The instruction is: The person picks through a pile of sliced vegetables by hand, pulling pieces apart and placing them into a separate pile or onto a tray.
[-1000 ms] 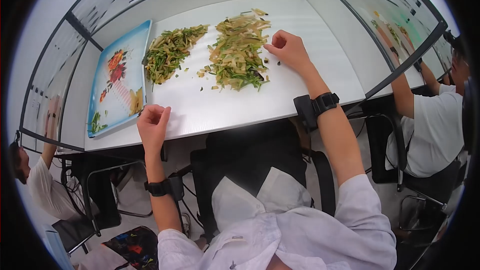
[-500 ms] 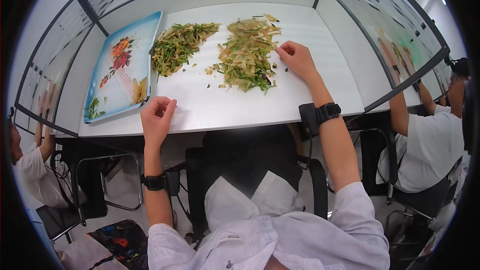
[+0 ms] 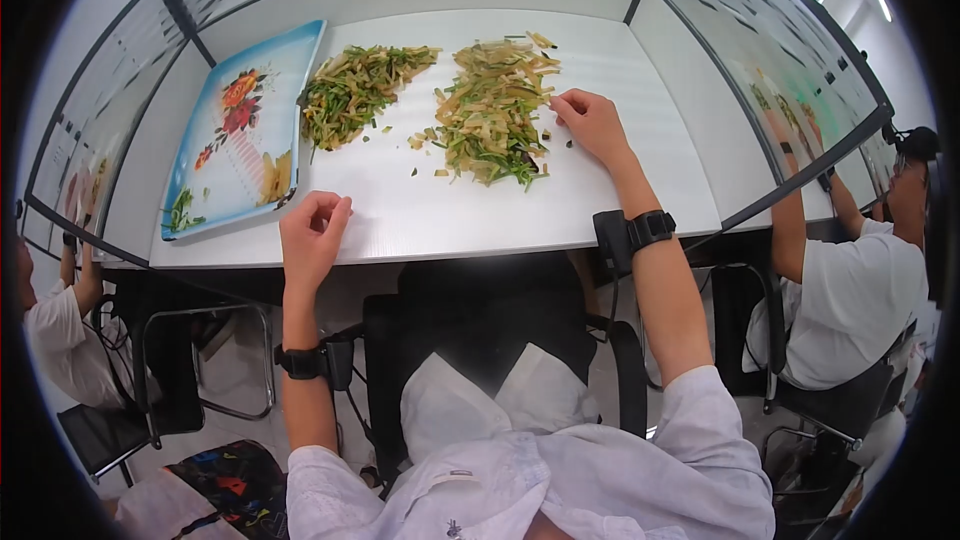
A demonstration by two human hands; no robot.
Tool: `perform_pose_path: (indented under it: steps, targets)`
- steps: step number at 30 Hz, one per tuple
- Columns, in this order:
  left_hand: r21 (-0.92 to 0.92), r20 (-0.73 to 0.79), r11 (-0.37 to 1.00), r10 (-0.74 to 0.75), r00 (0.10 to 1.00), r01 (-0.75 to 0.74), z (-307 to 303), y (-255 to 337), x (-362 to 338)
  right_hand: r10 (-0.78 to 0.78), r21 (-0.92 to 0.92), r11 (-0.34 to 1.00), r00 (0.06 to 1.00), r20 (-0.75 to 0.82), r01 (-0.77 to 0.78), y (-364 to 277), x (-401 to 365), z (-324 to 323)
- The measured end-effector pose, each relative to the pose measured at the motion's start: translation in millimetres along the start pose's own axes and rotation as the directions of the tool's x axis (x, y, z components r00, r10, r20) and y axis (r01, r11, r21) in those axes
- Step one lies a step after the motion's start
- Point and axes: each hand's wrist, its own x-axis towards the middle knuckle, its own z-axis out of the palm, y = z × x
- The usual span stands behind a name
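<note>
Two heaps of cut strips, green and pale yellow-brown like chopped vegetables, lie on the white tabletop: a left pile [image 3: 362, 90] and a larger right pile [image 3: 492, 115]. My right hand [image 3: 592, 122] rests at the right edge of the larger pile, its thumb and fingertips pinched together beside the strips. Whatever may be between those fingertips is too small to make out. My left hand [image 3: 314, 232] is by the front edge of the table, below the tray's near corner, fingers loosely curled closed with nothing visible in them.
A blue-rimmed, flower-patterned tray [image 3: 190, 155] lies at the left, with green strips [image 3: 180, 210] and yellowish pieces [image 3: 276, 178] in it. Stray bits [image 3: 424, 140] lie between the piles. Dark-framed panels [image 3: 690, 90] enclose the table. A person [image 3: 855, 270] sits to the right, another [image 3: 70, 330] to the left.
The whole view has shifted very slightly. Both hands keep almost the same poses and places, and the piles look unchanged.
</note>
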Motion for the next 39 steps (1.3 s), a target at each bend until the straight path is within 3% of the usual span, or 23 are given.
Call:
perform_pose_path:
  steps: [8, 9, 12, 24, 25, 28, 39]
  targets:
    - [0.012, -0.011, 1.000, 0.021, 1.000, -0.021, 1.2, 1.2, -0.5, 0.001, 0.033, 0.999, 1.000, 0.003, -0.001, 0.2, -0.7, 0.3]
    - [0.100, 0.067, 0.994, -0.058, 0.996, 0.052, -4.6, 3.0, -0.5, 0.005, 0.051, 0.999, 1.000, 0.002, -0.005, 0.0, -1.1, 0.5]
    - [0.009, -0.016, 1.000, 0.021, 1.000, -0.021, 1.6, 0.0, -0.6, 0.017, 0.026, 1.000, 1.000, 0.007, -0.017, -2.0, -1.6, -1.0]
    - [-0.003, -0.011, 1.000, 0.000, 1.000, 0.000, 1.0, 1.3, -1.4, 0.007, -0.005, 1.000, 1.000, -0.001, -0.007, -4.4, -3.1, -1.7]
    - [0.049, 0.054, 0.999, -0.021, 0.998, 0.018, -3.4, 2.1, -1.2, 0.008, 0.001, 1.000, 1.000, -0.001, -0.008, -4.3, -2.6, -1.0]
    - [0.084, 0.057, 0.996, -0.036, 0.998, 0.031, -4.0, 6.7, -1.7, 0.012, 0.019, 1.000, 1.000, -0.014, -0.011, -3.0, -3.7, -0.7]
    - [0.079, 0.043, 0.997, 0.013, 0.999, -0.016, -3.1, 10.0, -2.2, 0.003, 0.032, 0.999, 1.000, -0.008, -0.003, -5.3, -3.6, 0.4]
